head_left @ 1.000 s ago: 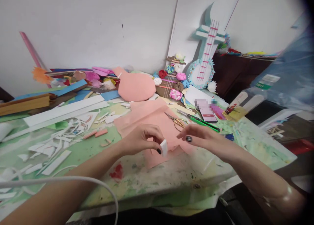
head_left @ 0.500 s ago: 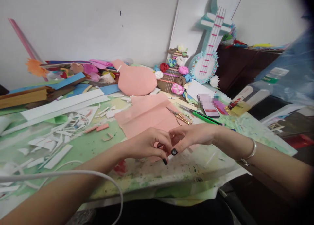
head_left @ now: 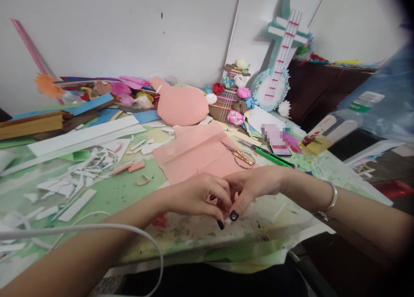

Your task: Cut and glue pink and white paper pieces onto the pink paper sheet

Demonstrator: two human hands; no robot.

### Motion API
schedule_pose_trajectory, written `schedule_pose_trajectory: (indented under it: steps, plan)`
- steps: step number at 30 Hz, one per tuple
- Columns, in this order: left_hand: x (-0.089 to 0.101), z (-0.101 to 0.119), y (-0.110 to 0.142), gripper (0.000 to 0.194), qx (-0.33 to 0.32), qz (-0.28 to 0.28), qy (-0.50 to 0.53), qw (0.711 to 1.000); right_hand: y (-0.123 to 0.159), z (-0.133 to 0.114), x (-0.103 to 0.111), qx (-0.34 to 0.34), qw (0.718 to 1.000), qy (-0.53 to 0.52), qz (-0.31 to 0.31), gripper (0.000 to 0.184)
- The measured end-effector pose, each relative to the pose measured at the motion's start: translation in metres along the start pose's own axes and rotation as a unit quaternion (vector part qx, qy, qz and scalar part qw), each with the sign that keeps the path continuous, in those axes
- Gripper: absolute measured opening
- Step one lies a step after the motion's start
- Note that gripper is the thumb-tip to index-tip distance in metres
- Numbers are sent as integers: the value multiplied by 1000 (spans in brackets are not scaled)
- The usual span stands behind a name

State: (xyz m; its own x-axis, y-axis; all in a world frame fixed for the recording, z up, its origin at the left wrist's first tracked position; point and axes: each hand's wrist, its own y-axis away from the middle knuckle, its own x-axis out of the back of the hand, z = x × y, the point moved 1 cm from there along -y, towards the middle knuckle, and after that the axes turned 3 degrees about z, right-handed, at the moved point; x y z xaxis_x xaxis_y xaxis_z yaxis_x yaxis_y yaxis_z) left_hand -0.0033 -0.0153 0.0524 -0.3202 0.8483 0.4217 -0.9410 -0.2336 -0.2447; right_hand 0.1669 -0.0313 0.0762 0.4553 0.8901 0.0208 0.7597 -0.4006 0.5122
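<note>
My left hand (head_left: 202, 197) and my right hand (head_left: 257, 189) meet above the front of the table, fingers curled inward and touching. Both are closed in a pinch. A small pale bit shows between the fingertips, too small and hidden to name. Just behind my hands lies a creased sheet of salmon-pink paper (head_left: 194, 152). Gold-handled scissors (head_left: 244, 158) rest on its right side, blades pointing back left. Beside them is a green utility knife (head_left: 271, 156). Farther back, a pink lute-shaped cutout (head_left: 184, 105) leans on the craft pile.
White paper scraps (head_left: 87, 176) litter the left side. A white cable (head_left: 129, 229) crosses over my left forearm. At the right stand a phone (head_left: 280, 148) and a plastic bottle (head_left: 359, 111). Behind are a flowered model instrument (head_left: 223, 100) and a teal-and-white one (head_left: 280, 72).
Both hands have shifted slightly down and to the right together, still pinched against each other. The view has moved a little. The items on the table lie as before.
</note>
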Motion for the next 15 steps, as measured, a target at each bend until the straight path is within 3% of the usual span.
schedule_pose_trajectory:
  steps: [5, 8, 12, 14, 15]
  plan:
    - [-1, 2, -2, 4, -22, 5, -20, 1000, -2, 4, 1, 8, 1000, -6, 4, 27]
    - [4, 2, -1, 13, -29, 60, -39, 997, 5, 2, 1, -1, 999, -7, 43, 31]
    - [21, -3, 13, 12, 4, 195, -125, 973, 21, 5, 8, 6, 984, -49, 171, 38]
    - [28, -9, 26, 18, 10, 203, -210, 956, 25, 10, 15, 67, 962, -66, 256, 31]
    - [29, -14, 33, 21, 7, 175, -247, 953, 26, 13, 18, 109, 944, -79, 301, 27]
